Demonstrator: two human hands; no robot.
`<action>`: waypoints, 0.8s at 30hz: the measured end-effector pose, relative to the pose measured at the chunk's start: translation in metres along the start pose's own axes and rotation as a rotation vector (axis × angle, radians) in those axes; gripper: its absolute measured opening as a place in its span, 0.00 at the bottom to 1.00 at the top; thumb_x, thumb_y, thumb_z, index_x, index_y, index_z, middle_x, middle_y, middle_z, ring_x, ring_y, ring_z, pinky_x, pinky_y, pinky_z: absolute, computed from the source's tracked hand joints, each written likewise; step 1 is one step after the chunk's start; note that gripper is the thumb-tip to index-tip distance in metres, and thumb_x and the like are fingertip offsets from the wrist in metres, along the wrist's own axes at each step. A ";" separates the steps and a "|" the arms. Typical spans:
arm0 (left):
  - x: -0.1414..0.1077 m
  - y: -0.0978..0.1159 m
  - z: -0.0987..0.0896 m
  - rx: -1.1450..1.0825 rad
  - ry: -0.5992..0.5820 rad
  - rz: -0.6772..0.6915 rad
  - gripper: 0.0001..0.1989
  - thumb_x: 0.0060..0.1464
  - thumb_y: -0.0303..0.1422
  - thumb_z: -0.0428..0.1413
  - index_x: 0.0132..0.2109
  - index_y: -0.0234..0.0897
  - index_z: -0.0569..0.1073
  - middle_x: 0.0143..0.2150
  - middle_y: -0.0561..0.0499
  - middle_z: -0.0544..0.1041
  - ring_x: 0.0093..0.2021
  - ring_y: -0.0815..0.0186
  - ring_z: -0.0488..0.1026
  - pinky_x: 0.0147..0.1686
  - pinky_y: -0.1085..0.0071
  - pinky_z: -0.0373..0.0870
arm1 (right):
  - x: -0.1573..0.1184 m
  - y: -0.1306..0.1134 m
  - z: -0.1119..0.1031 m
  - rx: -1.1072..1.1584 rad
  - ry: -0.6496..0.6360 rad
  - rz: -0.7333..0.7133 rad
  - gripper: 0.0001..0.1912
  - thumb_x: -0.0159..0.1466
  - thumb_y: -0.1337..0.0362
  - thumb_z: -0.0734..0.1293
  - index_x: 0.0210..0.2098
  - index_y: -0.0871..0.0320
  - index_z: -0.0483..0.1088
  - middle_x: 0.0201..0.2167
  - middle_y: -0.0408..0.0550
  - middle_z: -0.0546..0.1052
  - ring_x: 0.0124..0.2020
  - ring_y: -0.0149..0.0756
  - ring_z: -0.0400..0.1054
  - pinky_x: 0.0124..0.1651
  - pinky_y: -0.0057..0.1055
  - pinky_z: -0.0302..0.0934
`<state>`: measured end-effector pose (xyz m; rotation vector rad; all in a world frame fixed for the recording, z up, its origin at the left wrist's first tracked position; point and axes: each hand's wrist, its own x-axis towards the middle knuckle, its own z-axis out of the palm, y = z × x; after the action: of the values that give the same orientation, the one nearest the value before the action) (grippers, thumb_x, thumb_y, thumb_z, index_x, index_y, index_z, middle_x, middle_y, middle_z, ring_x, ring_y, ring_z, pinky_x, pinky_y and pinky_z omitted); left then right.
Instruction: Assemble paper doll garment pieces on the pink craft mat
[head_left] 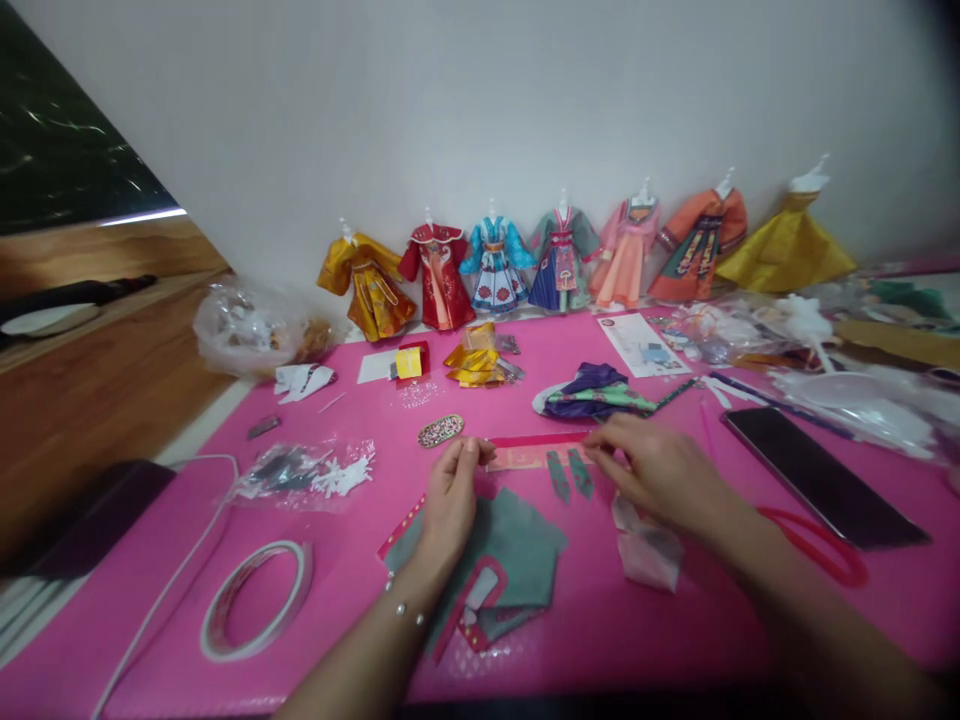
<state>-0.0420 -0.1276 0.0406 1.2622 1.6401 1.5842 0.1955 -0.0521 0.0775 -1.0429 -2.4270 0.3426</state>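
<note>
Nearest the camera, two bare forearms cross the pink surface (345, 610), the left one, with a beaded bracelet (401, 608), passing over a grey-green garment piece (521, 545) trimmed in red and covering much of it. The left hand (455, 485) has thumb and fingers pinched together at the left end of a red-and-pink strip (525, 457), which lies crosswise between the hands; the right hand (660, 465) is loosely curled at the other end, and whether it grips I cannot tell. Two green tabs (559, 475) overlap the strip's lower edge. A pale pink scrap (649, 550) sits just below the right hand, near a red loop (853, 573) and a dark phone (821, 475). A tape roll (303, 580) and a clear bag (307, 475) are on the left; a purple-and-green bundle (596, 390) lies beyond the right hand. Doll outfits (562, 255) line the wall. The strip's ends are hidden by fingers, its pattern is blurred, and the plastic-wrapped heap (870, 395) at right is hard to make out.
</note>
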 end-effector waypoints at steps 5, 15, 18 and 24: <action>-0.009 0.006 0.002 -0.004 -0.131 0.035 0.21 0.64 0.47 0.48 0.33 0.37 0.73 0.32 0.50 0.76 0.36 0.62 0.73 0.39 0.68 0.68 | -0.040 -0.010 -0.006 -0.056 -0.292 0.070 0.06 0.64 0.60 0.66 0.31 0.49 0.75 0.32 0.44 0.77 0.30 0.40 0.72 0.32 0.35 0.58; -0.027 0.021 0.006 0.147 -0.557 0.259 0.22 0.68 0.45 0.44 0.35 0.38 0.75 0.32 0.48 0.77 0.37 0.62 0.72 0.40 0.65 0.66 | -0.102 0.017 0.024 0.122 -0.175 0.241 0.15 0.69 0.53 0.61 0.29 0.49 0.73 0.32 0.47 0.75 0.30 0.39 0.73 0.33 0.35 0.63; -0.029 0.020 0.007 0.195 -0.640 0.296 0.22 0.68 0.45 0.44 0.36 0.38 0.75 0.33 0.48 0.77 0.36 0.63 0.71 0.40 0.66 0.65 | -0.092 0.010 0.014 0.260 -0.090 0.279 0.17 0.69 0.51 0.61 0.28 0.51 0.71 0.28 0.46 0.74 0.28 0.37 0.69 0.31 0.33 0.61; -0.032 0.020 0.008 0.175 -0.773 0.322 0.15 0.66 0.41 0.50 0.40 0.39 0.77 0.38 0.48 0.79 0.41 0.62 0.73 0.46 0.65 0.64 | -0.080 -0.013 0.004 0.871 -0.020 0.479 0.21 0.64 0.44 0.66 0.28 0.56 0.72 0.23 0.43 0.71 0.24 0.32 0.64 0.27 0.27 0.56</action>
<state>-0.0162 -0.1544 0.0510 1.9856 1.1203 0.9073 0.2331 -0.1197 0.0538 -1.1454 -1.6765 1.4065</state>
